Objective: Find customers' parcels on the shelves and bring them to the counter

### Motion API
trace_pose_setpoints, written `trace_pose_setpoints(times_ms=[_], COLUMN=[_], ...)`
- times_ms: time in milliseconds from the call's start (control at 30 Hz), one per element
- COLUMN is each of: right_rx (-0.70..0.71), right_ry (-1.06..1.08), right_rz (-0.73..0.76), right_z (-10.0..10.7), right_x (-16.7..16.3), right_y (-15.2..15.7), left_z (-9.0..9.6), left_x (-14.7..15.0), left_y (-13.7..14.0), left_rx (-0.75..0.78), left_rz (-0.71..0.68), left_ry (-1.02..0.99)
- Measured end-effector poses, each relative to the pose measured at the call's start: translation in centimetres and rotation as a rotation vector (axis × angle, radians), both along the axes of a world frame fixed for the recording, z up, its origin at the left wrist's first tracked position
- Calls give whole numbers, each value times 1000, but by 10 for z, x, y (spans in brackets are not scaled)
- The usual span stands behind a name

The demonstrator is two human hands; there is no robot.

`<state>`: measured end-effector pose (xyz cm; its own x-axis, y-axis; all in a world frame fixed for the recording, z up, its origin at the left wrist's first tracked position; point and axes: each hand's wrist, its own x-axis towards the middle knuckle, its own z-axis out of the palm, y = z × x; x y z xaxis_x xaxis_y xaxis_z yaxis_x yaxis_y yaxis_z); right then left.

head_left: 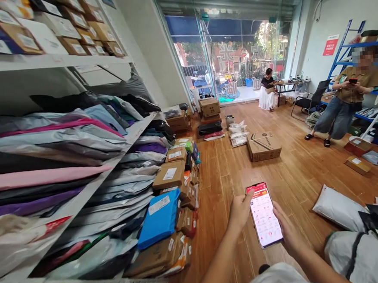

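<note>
Left hand [240,210]: fingers closed around left edge of lit red-and-white smartphone [264,214].
Right hand [287,229]: fingers gripped its right edge.
Below: wooden floor [295,181].

Lit smartphone [264,214], red-white screen upward

Bright daylight through glass front [235,56]; wide-angle edge distortion; sharp focus.

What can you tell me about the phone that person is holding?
The phone is a slim smartphone with a lit screen showing a red banner on top and white rows with small icons below. It tilts face-up over the wooden floor, held between the left hand and right hand.
</note>
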<state>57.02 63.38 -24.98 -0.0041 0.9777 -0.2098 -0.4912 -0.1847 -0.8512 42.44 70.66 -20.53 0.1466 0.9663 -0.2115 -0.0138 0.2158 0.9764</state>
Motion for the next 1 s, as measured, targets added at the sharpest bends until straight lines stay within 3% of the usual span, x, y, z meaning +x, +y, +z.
trace_pose_setpoints(times_ms=[67, 200, 267, 367, 533, 733, 833, 1000], right_rx=[22, 87, 132, 195, 165, 149, 131, 129], right_ry=[-18, -73, -110, -158, -105, -36, -38, -78], right_rz=[12, 0, 62, 202, 337, 351, 351, 374], right_z=[5, 9, 8, 4, 6, 22, 28, 35], right_x=[17, 30, 31, 29, 22, 8, 2, -4], right_y=[18, 48, 59, 73, 81, 70, 66, 61], left_z=[-7, -25, -29, -23, -12, -13, -12, -13], left_x=[16, 26, 23, 15, 2, -5, -10, -16], left_y=[3, -14, -25, -32, -30, -35, -39, -45], left_rx=[-54, -265, -246, -187, -159, -92, -116, -175], left_rz=[-33, -268, -323, -290, -245, -180, -169, -83], left_ry=[-101, -510, -622, -629, -528, -497, -586, -508])
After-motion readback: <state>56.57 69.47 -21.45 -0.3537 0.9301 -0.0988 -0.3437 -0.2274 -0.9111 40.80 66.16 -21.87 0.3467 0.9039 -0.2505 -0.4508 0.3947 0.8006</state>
